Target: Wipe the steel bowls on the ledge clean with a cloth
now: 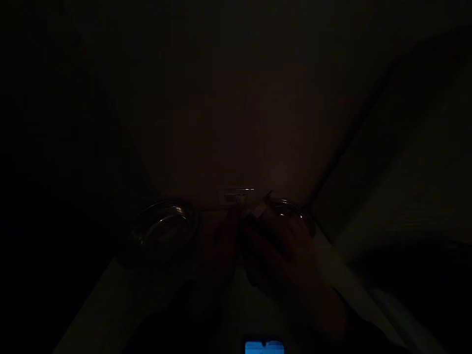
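Observation:
The scene is very dark. My left hand (219,243) is low in the middle, its fingers drawn together near a small rectangular plate or pack (232,196) with a bright upper edge. Whatever its fingertips pinch is hidden in shadow. Beside it, my right hand (285,253) is closed, fingers curled round a thin, pale, flat piece (261,207) that sticks out at an angle; its kind is unclear. The two hands nearly meet. A shiny round metal bowl (188,216) stands left of them, and another metal bowl (291,202) is partly covered by my right hand.
Both bowls stand on a pale tabletop (98,305) against a plain wall or panel (239,123). A phone with a lit blue screen (264,347) is at the bottom edge. On the right, a large pale surface (405,206) slopes away; the left side is black.

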The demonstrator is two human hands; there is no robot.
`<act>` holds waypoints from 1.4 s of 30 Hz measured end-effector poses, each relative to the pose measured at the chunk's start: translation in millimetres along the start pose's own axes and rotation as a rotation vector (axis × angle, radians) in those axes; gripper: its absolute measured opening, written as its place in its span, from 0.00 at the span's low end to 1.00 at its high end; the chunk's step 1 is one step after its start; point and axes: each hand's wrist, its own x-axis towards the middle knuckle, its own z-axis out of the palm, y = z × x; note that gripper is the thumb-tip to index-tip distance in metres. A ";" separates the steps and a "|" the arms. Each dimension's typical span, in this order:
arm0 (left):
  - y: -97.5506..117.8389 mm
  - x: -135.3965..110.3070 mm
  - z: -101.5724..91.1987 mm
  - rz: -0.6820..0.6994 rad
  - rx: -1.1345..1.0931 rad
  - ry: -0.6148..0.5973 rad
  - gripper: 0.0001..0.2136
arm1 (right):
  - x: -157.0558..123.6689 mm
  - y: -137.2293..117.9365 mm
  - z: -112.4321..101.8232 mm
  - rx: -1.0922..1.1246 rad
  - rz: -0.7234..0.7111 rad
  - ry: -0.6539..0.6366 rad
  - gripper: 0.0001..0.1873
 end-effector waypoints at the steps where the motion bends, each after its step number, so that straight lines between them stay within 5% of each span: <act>1: -0.5 0.5 -0.3 -0.005 -0.003 -0.010 0.20 | 0.0 -1.0 -0.2 -0.002 -0.019 -0.009 0.12; 6: 0.3 5.9 -7.7 0.003 0.007 -0.140 0.19 | -1.0 17.9 1.4 0.009 0.184 0.023 0.12; 10: 0.8 12.0 -10.5 -0.072 -0.024 -0.128 0.18 | 0.0 32.1 1.6 0.030 0.349 0.050 0.10; 20: -4.2 14.6 -10.5 -0.021 -0.048 -0.110 0.16 | -5.0 -1.4 6.0 -0.001 -0.080 0.016 0.12; 28: -2.3 20.0 -15.1 0.028 -0.155 -0.162 0.12 | -3.5 26.6 3.1 -0.010 0.326 0.114 0.10; 36: -17.9 26.7 -22.5 0.227 -0.122 -0.147 0.13 | 3.3 35.2 -5.5 0.014 0.408 0.078 0.09; 42: 5.0 16.8 -18.7 0.018 -0.066 -0.041 0.13 | 0.4 44.8 -5.1 0.003 0.494 -0.002 0.10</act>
